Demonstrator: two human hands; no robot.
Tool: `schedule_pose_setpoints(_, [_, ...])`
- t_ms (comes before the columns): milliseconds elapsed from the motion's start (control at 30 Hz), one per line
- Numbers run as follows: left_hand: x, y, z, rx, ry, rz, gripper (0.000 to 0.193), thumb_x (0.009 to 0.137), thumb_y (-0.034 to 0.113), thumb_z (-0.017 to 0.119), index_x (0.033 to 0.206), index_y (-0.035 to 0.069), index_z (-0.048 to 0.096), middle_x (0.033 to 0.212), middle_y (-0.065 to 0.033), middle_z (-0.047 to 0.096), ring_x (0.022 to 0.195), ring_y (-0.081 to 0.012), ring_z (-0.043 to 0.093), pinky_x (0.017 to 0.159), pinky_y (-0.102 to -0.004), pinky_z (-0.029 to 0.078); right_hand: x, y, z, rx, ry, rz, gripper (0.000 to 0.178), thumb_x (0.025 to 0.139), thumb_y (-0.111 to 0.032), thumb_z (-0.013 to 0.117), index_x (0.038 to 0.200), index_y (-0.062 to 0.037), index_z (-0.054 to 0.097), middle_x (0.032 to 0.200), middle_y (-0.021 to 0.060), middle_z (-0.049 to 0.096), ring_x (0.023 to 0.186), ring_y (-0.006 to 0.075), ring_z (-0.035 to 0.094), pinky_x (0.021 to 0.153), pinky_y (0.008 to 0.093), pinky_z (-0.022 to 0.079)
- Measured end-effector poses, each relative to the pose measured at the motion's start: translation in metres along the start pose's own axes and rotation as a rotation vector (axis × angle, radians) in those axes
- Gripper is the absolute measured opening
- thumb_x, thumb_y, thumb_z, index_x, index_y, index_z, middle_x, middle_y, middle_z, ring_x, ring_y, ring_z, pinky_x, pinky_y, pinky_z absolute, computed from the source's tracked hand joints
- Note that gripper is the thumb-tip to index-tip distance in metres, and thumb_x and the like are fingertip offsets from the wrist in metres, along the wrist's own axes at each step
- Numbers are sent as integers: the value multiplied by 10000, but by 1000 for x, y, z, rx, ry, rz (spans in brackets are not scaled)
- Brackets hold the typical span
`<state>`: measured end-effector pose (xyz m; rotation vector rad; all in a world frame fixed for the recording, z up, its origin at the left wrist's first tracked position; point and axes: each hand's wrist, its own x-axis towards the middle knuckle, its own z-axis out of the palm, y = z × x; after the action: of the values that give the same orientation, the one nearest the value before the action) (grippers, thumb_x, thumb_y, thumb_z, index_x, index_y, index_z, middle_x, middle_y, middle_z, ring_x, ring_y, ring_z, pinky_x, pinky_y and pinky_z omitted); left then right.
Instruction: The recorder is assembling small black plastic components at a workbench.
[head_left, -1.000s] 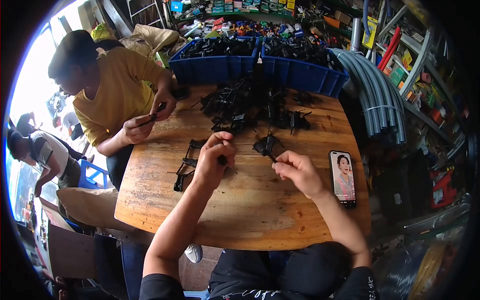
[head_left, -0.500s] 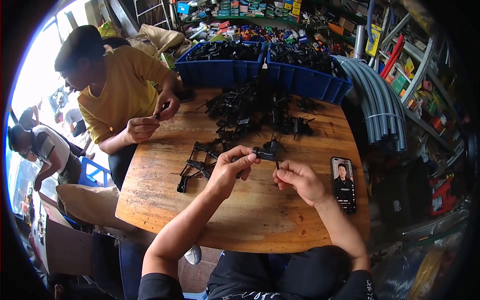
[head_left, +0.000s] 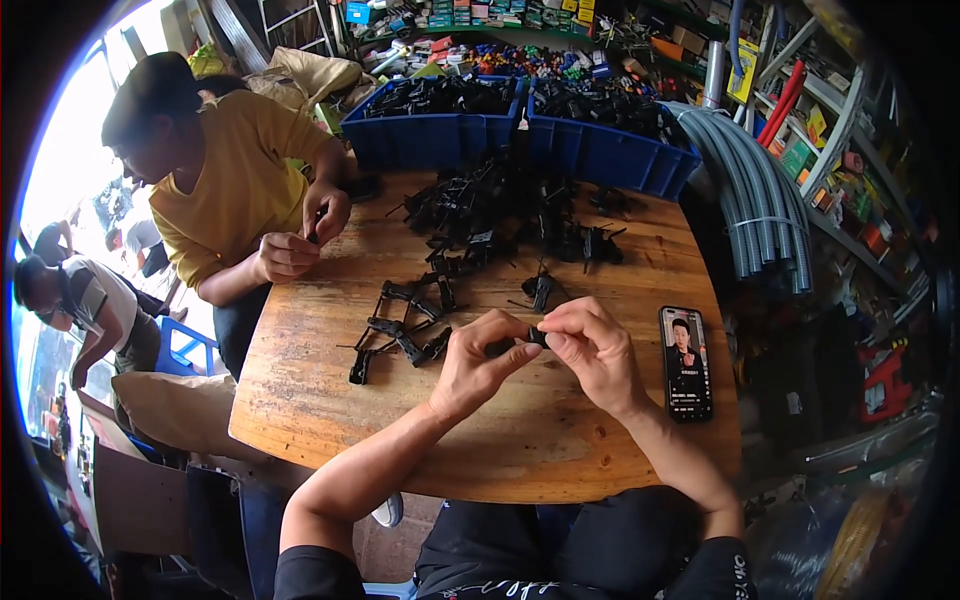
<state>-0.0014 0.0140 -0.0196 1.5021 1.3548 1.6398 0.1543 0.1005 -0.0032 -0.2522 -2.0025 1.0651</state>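
Note:
My left hand (head_left: 475, 368) and my right hand (head_left: 597, 358) meet over the front half of the wooden table (head_left: 500, 440). Thumbs and fingers of both pinch a small black plastic part (head_left: 538, 337), mostly covered by the fingertips. Just beyond them a black clamp-like piece (head_left: 541, 290) with thin rods lies on the wood. Left of my hands rests a loose group of black bracket-like pieces (head_left: 398, 330). Farther back rises a dark tangled pile of similar pieces (head_left: 490, 205).
Two blue bins (head_left: 435, 140) of black parts stand along the far edge. A phone (head_left: 686, 365) with a lit screen lies at the right. A person in yellow (head_left: 245, 150) handles something small at the left. Grey corrugated tubing (head_left: 745, 190) hangs beyond the right edge.
My right hand has risen and closed in toward my left, and the fingertips now meet around the black part. It showed more of its length before.

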Motion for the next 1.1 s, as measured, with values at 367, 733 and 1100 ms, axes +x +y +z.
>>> schedule_pose_setpoints(367, [-5, 11, 10, 450, 103, 393, 216, 693, 3, 716, 883, -1, 613, 781, -94, 592, 611, -176, 558, 526, -261, 442, -9, 22, -1, 816, -97, 630, 105, 881, -127, 569, 935, -37, 575, 802, -27, 550, 724, 40, 452, 676, 180, 370])
schedule_pose_setpoints(733, [9, 3, -7, -299, 56, -417, 171, 836, 196, 640, 840, 27, 618, 708, -1, 588, 561, -43, 428, 515, -204, 338, 3, -6, -11, -430, -241, -142, 549, 732, -90, 691, 1221, 21, 466, 1020, 158, 571, 874, 243, 585, 760, 330, 486])
schedule_pose_setpoints(1100, [-7, -7, 11, 15, -12, -295, 235, 850, 218, 634, 921, 10, 553, 749, -6, 546, 647, -61, 455, 572, -211, 390, -8, 12, 6, -820, -172, -221, 424, 710, -53, 648, 1105, 28, 515, 867, 130, 564, 779, 283, 591, 662, 355, 497])
